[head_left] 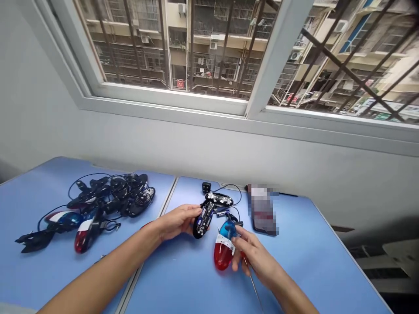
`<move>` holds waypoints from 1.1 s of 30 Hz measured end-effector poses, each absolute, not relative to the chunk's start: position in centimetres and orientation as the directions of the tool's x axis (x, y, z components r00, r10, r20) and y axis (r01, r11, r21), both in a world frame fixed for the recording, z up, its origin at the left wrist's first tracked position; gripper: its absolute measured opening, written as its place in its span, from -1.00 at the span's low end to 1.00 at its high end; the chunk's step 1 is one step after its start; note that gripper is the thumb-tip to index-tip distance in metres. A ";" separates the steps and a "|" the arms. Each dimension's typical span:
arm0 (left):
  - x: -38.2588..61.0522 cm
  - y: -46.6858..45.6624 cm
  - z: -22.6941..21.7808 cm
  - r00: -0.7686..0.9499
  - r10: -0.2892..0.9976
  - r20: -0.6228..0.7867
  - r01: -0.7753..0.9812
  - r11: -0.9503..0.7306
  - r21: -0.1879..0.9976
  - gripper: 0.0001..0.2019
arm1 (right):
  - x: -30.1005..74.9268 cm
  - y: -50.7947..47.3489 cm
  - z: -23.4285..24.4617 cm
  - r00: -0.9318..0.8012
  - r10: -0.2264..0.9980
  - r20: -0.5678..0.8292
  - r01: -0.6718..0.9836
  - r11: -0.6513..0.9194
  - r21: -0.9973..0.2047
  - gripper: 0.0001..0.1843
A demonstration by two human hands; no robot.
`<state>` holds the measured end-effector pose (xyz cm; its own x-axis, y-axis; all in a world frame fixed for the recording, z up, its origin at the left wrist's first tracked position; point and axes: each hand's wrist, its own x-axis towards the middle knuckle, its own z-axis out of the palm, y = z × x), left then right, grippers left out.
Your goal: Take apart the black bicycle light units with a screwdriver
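Currently, the left hand (pixel 176 222) is closed on a black lamp shell (pixel 200 223), holding it just above the right-hand table (pixel 314 270), toward the far edge. The right hand (pixel 255 257) is closed around a slim screwdriver (pixel 253 285), its shaft pointing toward the near edge, while the fingers (pixel 240 244) bear on a red-and-blue lamp housing (pixel 224 249). Keep both parts low and steady for a stable hold. Similar lamps with trailing cables (pixel 111 196) lie heaped on the left-hand table (pixel 26 205).
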<state>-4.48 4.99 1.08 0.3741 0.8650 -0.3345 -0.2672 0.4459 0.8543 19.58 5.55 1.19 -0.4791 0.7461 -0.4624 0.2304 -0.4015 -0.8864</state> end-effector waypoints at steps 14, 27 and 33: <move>-4.9 4.8 3.0 0.230 0.911 -0.343 -0.340 0.405 0.849 -0.69 | 18.6 6.0 0.0 -0.341 0.868 -0.360 0.157 -0.326 -0.932 -0.24; -7.2 4.9 5.1 0.159 0.954 -0.253 -0.429 0.298 0.853 -0.76 | 17.4 7.6 2.9 -0.204 0.885 -0.417 -0.154 -0.450 -0.879 -0.91; -8.3 4.8 5.3 0.243 0.946 -0.214 -0.284 0.281 0.917 -0.66 | 12.9 13.7 7.6 -0.175 0.914 -0.366 -0.052 -0.380 -0.924 -0.73</move>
